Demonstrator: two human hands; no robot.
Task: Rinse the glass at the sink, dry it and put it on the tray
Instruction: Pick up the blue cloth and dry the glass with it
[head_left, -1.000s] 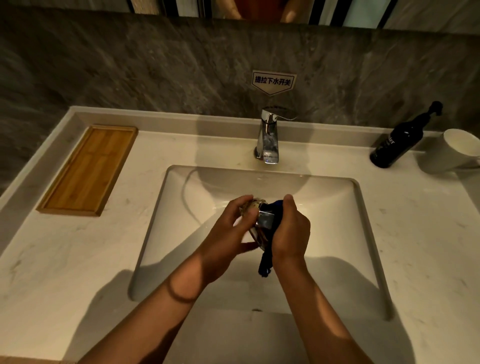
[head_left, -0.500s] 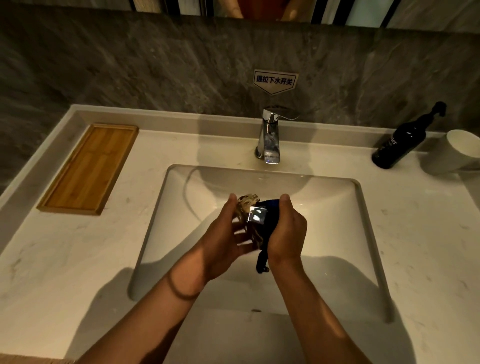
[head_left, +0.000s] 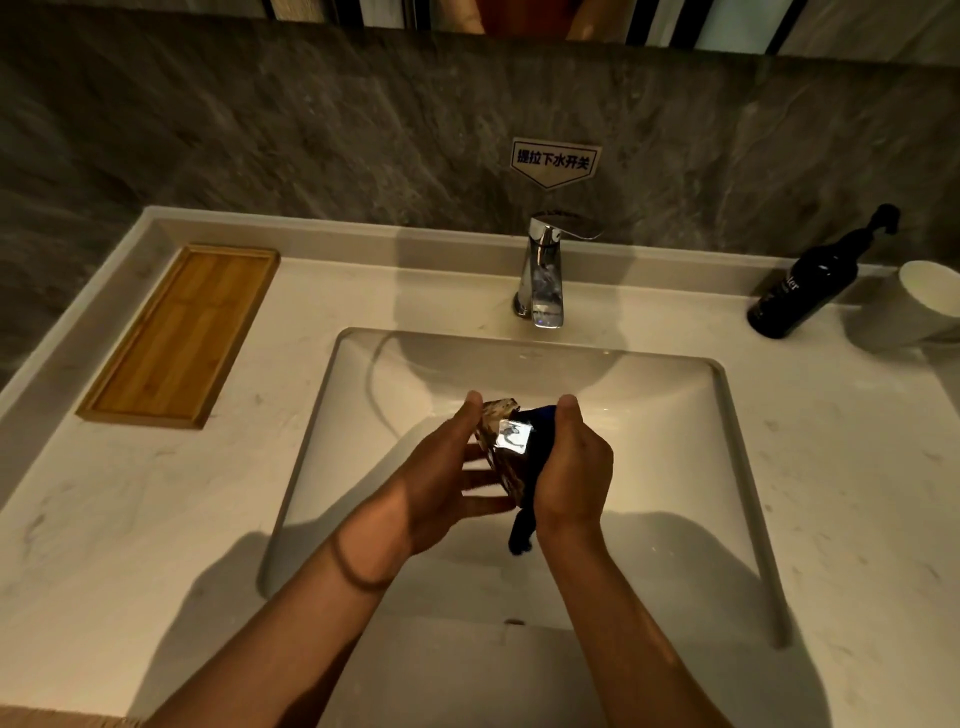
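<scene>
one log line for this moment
step: drying | left hand: holds glass | right hand: holds cloth on glass | tray: bare

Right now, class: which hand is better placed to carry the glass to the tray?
Left. The left hand already holds the glass, the tray lies on its side, and the right hand holds the cloth.

Bathroom – washbasin (head_left: 727, 415), faucet (head_left: 543, 280), pump bottle (head_left: 802, 291), mirror above.

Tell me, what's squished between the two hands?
In the head view, the glass and a dark blue cloth sit between the left hand and right hand.
</scene>
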